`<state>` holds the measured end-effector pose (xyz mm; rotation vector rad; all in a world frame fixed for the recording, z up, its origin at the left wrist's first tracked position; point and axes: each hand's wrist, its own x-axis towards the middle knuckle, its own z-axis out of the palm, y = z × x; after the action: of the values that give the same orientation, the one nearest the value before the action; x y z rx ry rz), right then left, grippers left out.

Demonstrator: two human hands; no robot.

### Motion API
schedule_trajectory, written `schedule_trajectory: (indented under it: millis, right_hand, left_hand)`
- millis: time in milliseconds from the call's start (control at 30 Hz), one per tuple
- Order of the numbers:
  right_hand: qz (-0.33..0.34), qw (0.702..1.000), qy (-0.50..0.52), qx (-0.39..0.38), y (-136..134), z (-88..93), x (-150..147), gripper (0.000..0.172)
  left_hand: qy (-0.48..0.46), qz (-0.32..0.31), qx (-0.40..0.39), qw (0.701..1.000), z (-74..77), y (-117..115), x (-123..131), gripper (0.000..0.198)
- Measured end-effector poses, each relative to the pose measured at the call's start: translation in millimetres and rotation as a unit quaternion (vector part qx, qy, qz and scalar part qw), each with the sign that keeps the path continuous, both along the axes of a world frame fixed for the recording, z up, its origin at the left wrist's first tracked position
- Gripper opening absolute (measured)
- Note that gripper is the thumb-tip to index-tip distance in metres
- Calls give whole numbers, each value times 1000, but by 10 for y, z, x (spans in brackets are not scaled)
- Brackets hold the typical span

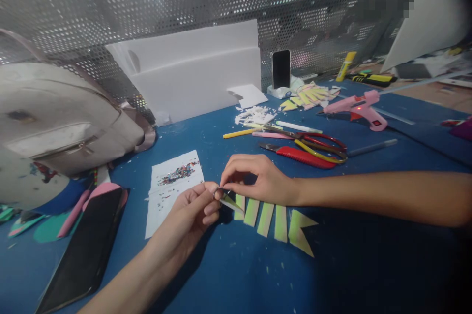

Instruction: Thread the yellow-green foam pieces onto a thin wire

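Low in the centre, my left hand (201, 205) pinches the end of a small pale paper piece (231, 203) between thumb and fingers. My right hand (254, 176) meets it from the right, thumb and forefinger closed at the same end; what exactly those fingertips grip is too small to tell. Beneath and right of my hands lies a row of green and cream paper strips (265, 219), finishing in a notched tail piece (299, 233). A white sheet (155, 210) bearing a heap of multicoloured glitter flakes (180, 174) is just beyond my left hand.
Scissors (320, 142), a red cutter (306, 155) and pens lie beyond my right hand. A pink glue gun (363, 109) is farther right. At left are a black phone (83, 250) and a pale bag (66, 112). Behind stands a white board (199, 73).
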<state>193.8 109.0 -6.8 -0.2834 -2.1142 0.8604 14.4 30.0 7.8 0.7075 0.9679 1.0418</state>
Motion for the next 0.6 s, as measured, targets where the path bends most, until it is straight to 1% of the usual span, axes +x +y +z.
schedule_trajectory:
  millis: [333,600]
  right_hand:
    - [-7,1000,6,12,18,-34,11,15]
    - [-6,1000,-1,10,40,-41,18,11]
  left_hand:
    - [-13,2,-3,1000,-25,-7,-13,16]
    - [-20,2,-10,1000,-62,-7,-41,15]
